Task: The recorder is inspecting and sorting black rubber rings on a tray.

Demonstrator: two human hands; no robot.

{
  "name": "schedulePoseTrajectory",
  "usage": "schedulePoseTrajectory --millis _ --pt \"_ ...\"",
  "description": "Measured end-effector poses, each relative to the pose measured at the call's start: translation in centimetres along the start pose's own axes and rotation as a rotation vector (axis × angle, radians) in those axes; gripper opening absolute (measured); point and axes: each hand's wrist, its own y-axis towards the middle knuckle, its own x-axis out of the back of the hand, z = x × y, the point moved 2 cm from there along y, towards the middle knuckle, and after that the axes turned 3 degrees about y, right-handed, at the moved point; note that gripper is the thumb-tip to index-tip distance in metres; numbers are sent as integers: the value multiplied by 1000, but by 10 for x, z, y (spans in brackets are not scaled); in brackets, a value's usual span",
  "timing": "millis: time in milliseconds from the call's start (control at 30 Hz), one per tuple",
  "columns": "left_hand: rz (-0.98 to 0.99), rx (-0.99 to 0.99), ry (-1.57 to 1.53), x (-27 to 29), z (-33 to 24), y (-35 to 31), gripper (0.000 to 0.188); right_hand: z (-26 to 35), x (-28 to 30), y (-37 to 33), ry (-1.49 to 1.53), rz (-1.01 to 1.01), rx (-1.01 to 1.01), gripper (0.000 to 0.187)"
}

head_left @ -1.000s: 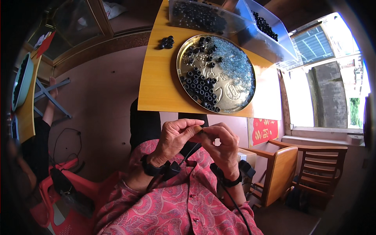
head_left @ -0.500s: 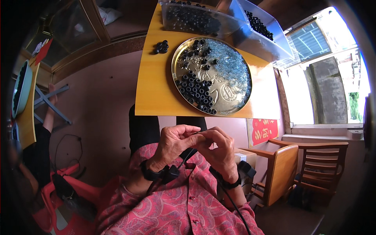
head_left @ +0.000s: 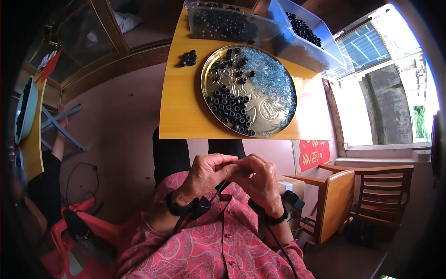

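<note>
Over my lap, just short of the table's front edge, my left hand (head_left: 207, 173) and my right hand (head_left: 257, 179) meet with their fingertips pinched together. Whatever sits between the fingers is too small and too covered to name. Beyond them a round gold tray (head_left: 260, 125) lies on the yellow table (head_left: 179, 102). Small black ring-like pieces (head_left: 230, 107) are scattered over its left side, some standing on end. Tiny bluish, glittering bits (head_left: 269, 74) spread across its upper right. A few round black pieces (head_left: 188, 58) rest on the bare tabletop left of the tray.
Clear plastic bins (head_left: 223, 25) of black pieces stand at the table's far side. Wooden chairs (head_left: 339, 204) are at my right, near a cardboard box (head_left: 292, 186). A red plastic chair (head_left: 97, 223) stands at my left, by another person's leg (head_left: 58, 144). Cables run from my wrists.
Both hands stay together over my lap; the fingertips have closed in more tightly and the dark bit seen between them is now hidden. The view has shifted slightly.
</note>
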Motion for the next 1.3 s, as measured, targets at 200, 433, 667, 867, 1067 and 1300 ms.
schedulePoseTrajectory --millis 200,433,667,867,1067,1300 --pt "-35 -171 212 -2 -5 0 27 -15 -3 -8 461 32 -298 23" --pt "17 -60 -245 4 -3 -2 32 -16 2 -11 583 -104 -314 24" --pt "26 -67 -533 9 0 -1 32 -21 -6 -12 608 -108 -358 24" --pt "-17 -69 -605 4 -3 0 31 -9 -21 -1 690 -162 -77 31" --pt "-2 -34 -531 0 -3 -3 30 -9 -27 0 576 -13 -161 33" --pt "-56 18 -703 -5 3 -1 27 -9 -27 0 594 -53 -177 31"
